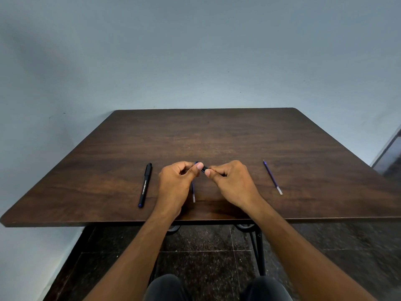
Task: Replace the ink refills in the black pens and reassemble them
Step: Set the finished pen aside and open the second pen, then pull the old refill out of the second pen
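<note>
A short black pen part is pinched between both my hands above the table's middle. My left hand grips its left end with thumb and fingers, and my right hand grips its right end; most of it is hidden by the fingers. Below my left hand lies a blue refill with a clear end, partly covered. Left of my hands, a capped black pen with white lettering rests on the table. A second blue refill is on the right.
The dark wooden table stands against a pale grey wall. Its front edge runs just behind my wrists. Under it are metal legs and a dark tiled floor; my knees show at the bottom.
</note>
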`<state>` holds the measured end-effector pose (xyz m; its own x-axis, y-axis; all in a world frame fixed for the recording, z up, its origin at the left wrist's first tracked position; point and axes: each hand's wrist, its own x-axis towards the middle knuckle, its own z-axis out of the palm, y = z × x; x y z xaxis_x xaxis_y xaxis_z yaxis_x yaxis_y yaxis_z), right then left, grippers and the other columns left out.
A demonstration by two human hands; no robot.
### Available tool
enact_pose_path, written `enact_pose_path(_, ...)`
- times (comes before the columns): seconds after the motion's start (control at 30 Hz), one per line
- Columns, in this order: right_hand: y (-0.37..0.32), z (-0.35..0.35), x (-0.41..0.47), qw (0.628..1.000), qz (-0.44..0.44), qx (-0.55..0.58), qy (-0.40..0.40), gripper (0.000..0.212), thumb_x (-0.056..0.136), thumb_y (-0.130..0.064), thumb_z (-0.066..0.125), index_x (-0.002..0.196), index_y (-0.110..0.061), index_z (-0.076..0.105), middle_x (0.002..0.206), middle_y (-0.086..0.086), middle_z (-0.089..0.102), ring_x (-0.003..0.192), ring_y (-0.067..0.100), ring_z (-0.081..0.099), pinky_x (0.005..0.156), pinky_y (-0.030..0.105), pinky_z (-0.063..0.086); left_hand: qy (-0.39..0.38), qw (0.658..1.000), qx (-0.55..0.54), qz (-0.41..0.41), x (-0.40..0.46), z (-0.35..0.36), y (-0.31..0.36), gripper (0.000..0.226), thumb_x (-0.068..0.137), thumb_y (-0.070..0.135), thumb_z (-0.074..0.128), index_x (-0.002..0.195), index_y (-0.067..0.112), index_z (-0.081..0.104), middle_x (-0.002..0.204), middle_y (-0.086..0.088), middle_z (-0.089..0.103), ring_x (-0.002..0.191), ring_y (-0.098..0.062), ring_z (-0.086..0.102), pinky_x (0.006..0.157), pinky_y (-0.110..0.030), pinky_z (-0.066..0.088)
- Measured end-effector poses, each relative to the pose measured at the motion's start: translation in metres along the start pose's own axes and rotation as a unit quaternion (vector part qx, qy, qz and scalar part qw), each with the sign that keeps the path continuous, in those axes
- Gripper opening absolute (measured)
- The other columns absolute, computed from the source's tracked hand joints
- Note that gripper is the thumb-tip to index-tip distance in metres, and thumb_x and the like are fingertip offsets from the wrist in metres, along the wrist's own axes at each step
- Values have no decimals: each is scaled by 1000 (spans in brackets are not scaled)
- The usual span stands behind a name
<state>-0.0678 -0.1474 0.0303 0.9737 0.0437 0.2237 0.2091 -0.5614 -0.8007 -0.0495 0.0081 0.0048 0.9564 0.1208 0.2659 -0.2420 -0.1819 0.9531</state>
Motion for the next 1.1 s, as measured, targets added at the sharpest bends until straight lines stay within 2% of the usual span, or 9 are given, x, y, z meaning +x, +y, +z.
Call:
enact_pose_path(0.1,-2,-3,-2,1000,9,-2,-2,22,97,-33,66,95,-17,80,76,-19,70,69,-4,60,86,34,58,-3,1000,-9,-11,2,0,1,14,89,29,74,88,16,80,82,2,79,86,-12,74,84,-30,57)
enact_pose_path(0.23,0,-3,-1,1000,8,-20,-7,22,96,-38,65,103,-22,79,124,-8,71,116,7,65,101,38,52,-19,998,-33,-51,1,-1,10,17,89,29,74,86,13,80,76,2,77,81,-5,72,85,-25,50)
enact_pose_path(0.3,2,-3,-2,1000,12,-21,-1,27,95,-42,64,112,-25,76,125,-9,71,116,7,65,101,38,53,-35,996,-42,-73,2,-1,16,20,90,27,73,85,8,79,60,11,70,63,5,64,80,-23,46)
enact_pose_path(0.4,3,-7,-4,999,17,-24,20,24,97,-43,62,108,-30,78,87,-10,78,75,-1,67,75,29,57,-57,992,-39,-105,8,2,25,23,90,29,74,83,9,80,62,8,66,57,4,55,74,-24,43)
enact_pose_path(0.47,-1,-11,-5,999,16,-27,23,25,99,-39,60,90,-24,79,56,-7,60,48,2,47,53,27,43,-52,989,-61,-121,12,8,33,21,90,29,74,83,11,80,68,4,69,66,-5,55,70,-26,44)
enact_pose_path(0.6,-4,-23,-10,998,53,9,37,33,95,-30,66,69,-12,71,43,-10,39,41,5,33,41,18,27,13,975,-146,-165,26,15,39,20,90,24,75,91,5,77,83,-8,76,64,-9,57,65,-26,47)
enact_pose_path(0.8,11,-33,-21,994,105,24,3,35,90,-29,70,62,-7,68,51,-2,52,40,7,36,43,22,31,-23,992,85,-95,34,21,28,22,87,34,76,82,13,81,74,4,75,71,-9,63,67,-24,48)
enact_pose_path(0.97,18,-39,-25,981,157,113,4,34,88,-15,61,55,-10,68,48,3,57,39,11,42,46,27,36,-57,956,284,-47,36,42,27,25,82,41,80,79,16,80,71,1,74,62,-10,64,51,-20,43)
enact_pose_path(1.1,23,-41,-29,962,173,210,11,22,88,-4,57,78,5,74,61,12,63,48,20,46,44,28,38,-61,936,344,-49,44,53,35,27,80,41,81,76,14,79,65,-3,71,58,-13,61,53,-28,48)
